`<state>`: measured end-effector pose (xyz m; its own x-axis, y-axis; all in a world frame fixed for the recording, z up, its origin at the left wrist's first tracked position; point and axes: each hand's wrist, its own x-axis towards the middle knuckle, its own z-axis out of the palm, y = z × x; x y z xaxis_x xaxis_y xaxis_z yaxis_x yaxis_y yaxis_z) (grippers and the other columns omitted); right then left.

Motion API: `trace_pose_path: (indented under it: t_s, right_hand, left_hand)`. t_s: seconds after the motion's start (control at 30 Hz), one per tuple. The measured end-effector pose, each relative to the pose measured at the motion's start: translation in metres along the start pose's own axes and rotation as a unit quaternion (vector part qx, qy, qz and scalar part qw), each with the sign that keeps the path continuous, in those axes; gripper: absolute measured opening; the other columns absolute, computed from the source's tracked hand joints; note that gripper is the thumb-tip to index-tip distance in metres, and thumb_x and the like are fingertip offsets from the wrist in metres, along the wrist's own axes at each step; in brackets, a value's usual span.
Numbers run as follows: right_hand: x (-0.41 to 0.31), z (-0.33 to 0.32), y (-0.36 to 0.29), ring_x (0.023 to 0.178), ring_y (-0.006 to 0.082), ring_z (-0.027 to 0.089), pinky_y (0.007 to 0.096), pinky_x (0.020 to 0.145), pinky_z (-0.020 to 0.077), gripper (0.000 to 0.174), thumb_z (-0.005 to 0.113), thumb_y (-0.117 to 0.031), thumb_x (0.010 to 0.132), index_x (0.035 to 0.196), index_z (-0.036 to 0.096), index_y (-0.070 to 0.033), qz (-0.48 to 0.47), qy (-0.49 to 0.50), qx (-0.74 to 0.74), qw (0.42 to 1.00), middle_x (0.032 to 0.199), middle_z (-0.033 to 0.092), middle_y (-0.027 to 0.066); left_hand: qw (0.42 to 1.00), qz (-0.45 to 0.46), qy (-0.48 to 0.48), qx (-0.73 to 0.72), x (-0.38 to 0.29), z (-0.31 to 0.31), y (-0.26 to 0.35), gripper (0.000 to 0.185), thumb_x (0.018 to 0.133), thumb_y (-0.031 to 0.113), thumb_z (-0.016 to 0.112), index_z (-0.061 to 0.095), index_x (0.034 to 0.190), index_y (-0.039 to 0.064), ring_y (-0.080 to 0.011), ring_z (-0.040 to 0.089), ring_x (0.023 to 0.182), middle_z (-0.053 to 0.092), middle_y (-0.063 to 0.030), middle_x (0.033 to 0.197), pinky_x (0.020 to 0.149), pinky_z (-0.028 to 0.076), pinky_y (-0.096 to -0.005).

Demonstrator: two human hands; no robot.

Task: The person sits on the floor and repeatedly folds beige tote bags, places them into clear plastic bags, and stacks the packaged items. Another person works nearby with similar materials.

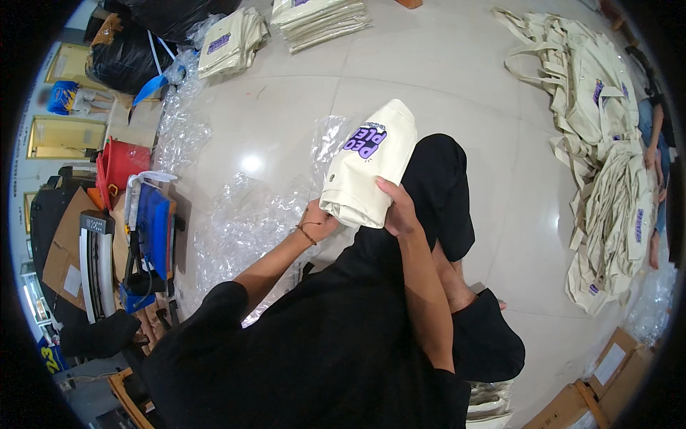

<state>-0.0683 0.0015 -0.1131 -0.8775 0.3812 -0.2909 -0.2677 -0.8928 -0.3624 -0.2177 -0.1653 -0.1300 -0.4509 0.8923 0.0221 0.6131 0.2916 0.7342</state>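
Note:
A folded cream canvas bag (370, 166) with purple printed lettering and a metal snap is held up before me. My right hand (399, 206) grips its near right side, the thumb lying on the cloth. At its lower left corner is my left hand (320, 221), its fingertips partly hidden behind the bag; a thin braided bracelet circles that wrist. Clear plastic wrap (236, 214) lies on the floor to the left, and more clear film shows just behind the bag's left edge.
Stacked folded bags (321, 24) and a smaller stack (233, 43) lie at the far side. Unfolded bags (605, 161) form a long pile at right, beside another person's arm (656, 128). Cardboard boxes (568, 407) stand lower right; a red bucket (126, 161) and black-wrapped bundles (123, 59) are left.

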Motion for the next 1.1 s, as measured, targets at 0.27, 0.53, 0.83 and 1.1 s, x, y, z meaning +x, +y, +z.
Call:
trace_pose_path:
  t_s: [0.27,0.53,0.83,1.1]
  right_hand:
    - [0.012,0.007,-0.014,0.116,0.0284,0.064,0.0397,0.102,0.0498,0.058,0.066,-0.019,0.093,0.139,0.047,0.010,-0.073,0.060,-0.031,0.995,0.129,0.063,0.0185]
    - [-0.007,-0.002,-0.054,0.113,0.0269,0.065,0.0373,0.100,0.0512,0.056,0.062,-0.023,0.095,0.139,0.049,0.009,-0.159,0.079,-0.046,0.983,0.126,0.064,0.0174]
    - [-0.024,-0.014,-0.071,0.115,0.0282,0.065,0.0400,0.102,0.0514,0.058,0.055,-0.031,0.098,0.142,0.047,0.005,-0.215,0.068,-0.029,0.974,0.130,0.062,0.0182]
    - [-0.059,-0.019,-0.082,0.115,0.0304,0.066,0.0425,0.102,0.0511,0.058,0.051,-0.035,0.098,0.140,0.050,0.007,-0.260,0.103,-0.005,0.960,0.129,0.064,0.0207]
  left_hand:
    - [0.999,0.043,0.013,-0.018,0.005,-0.030,0.032,0.061,0.067,0.024,0.092,0.065,0.118,0.004,-0.0310,0.063,0.114,0.065,-0.0129,0.117,0.097,0.051,-0.0375]
    - [0.995,0.020,-0.084,-0.042,0.003,-0.061,0.011,0.022,0.084,0.008,0.081,0.077,0.105,0.002,-0.0221,0.072,0.090,0.076,-0.0147,0.099,0.086,0.054,-0.0319]
    - [0.986,-0.062,-0.060,-0.143,0.014,-0.069,0.003,0.013,0.084,0.007,0.081,0.079,0.095,0.000,-0.0166,0.072,0.087,0.077,-0.0119,0.093,0.080,0.055,-0.0285]
    - [0.984,0.055,-0.078,-0.151,0.021,-0.066,0.051,0.009,0.078,0.004,0.086,0.079,0.084,0.002,-0.0162,0.070,0.076,0.075,-0.0086,0.082,0.070,0.054,-0.0287]
